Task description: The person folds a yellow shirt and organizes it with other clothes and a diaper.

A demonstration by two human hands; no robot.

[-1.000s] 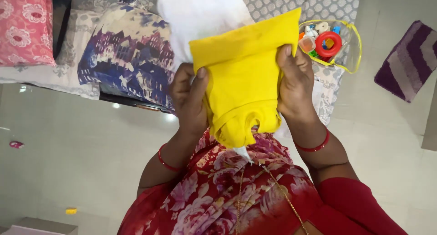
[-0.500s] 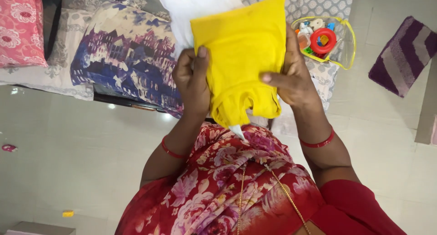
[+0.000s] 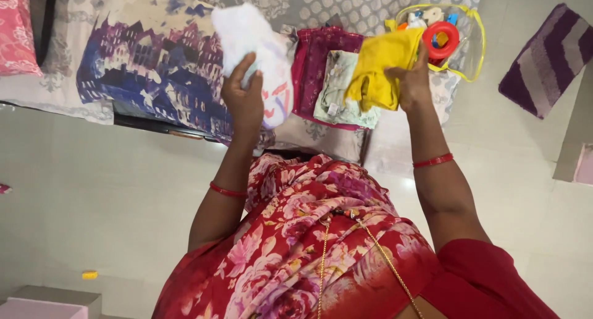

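Hands parted: right hand carries yellow cloth aside, left hand keeps white cloth.

1. The left hand is raised, forearm upright, its grip closed with fingers curled forward.
2. The right hand reaches farther out, arm nearly straight, its grip pinched shut.
3. Both wrists are well apart.

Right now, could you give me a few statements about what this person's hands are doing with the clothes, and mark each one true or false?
1. The right hand holds a yellow garment. True.
2. The left hand holds a white cloth. True.
3. Both hands grip the yellow garment together. False: only the right hand holds it.
4. The clear toy bag lies on the floor. False: it sits on the bed.
5. A purple striped mat lies on the floor. True.
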